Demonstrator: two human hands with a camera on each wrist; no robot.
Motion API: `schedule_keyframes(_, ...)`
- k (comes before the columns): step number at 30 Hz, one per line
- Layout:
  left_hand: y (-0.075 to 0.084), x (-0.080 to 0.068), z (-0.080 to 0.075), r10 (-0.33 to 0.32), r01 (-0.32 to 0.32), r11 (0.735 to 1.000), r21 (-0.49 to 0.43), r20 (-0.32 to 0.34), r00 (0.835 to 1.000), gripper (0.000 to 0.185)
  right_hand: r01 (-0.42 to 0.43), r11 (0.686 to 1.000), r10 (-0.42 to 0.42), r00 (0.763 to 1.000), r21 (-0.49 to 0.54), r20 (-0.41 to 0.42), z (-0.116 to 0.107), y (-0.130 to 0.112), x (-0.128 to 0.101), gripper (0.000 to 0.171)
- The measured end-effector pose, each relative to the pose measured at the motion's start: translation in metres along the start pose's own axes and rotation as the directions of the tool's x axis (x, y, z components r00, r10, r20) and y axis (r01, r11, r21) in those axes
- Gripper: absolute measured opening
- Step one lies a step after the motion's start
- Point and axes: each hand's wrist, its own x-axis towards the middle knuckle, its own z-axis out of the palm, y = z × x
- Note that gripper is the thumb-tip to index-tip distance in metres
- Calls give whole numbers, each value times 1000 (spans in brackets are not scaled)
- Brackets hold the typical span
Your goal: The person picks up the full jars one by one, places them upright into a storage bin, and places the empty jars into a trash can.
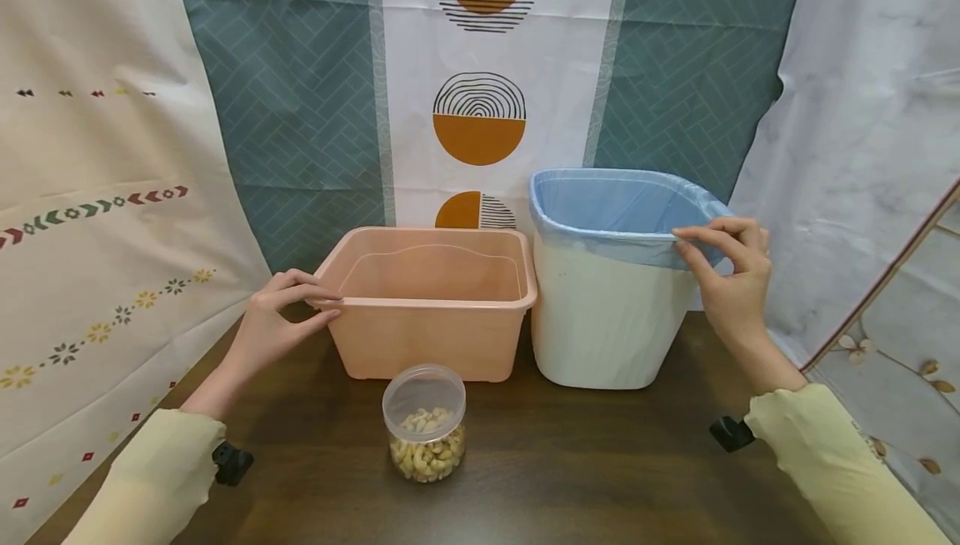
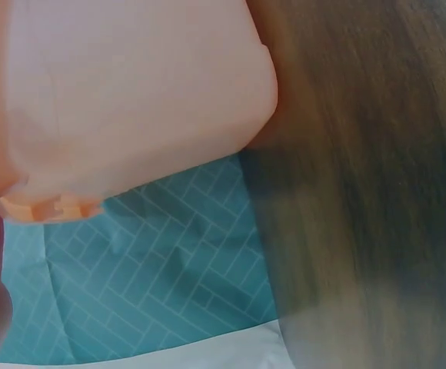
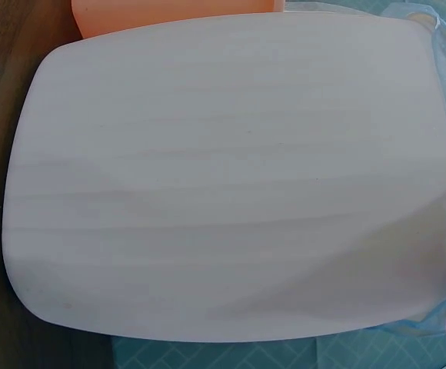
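Patterned curtains [image 1: 300,112] behind dark table [image 1: 570,462]

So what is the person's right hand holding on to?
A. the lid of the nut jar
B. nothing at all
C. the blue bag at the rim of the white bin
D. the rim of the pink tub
C: in the head view the right hand pinches the blue bag folded over the rim of the white bin, while the left hand grips the pink tub.

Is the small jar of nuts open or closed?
Closed: the clear jar stands upright on the table with its lid on.
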Motion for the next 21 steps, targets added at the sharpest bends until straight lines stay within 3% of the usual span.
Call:
schedule_keyframes(5, 0, 0, 5, -12, 11, 1000, -18, -15, 1000, 29, 0, 1000, 0, 1000, 0, 0, 0, -1, 0, 13)
schedule_keyframes(13, -4, 1, 5, -124, 125, 992, -21, 42, 991, 24, 9, 1000, -9, 1000, -8, 8, -2, 0, 4, 13)
schedule_keyframes(21, -6, -2, 6, -138, 139, 990, -30, 32, 990, 24, -20, 1000, 21, 1000, -22, 8, 0, -4, 0, 13)
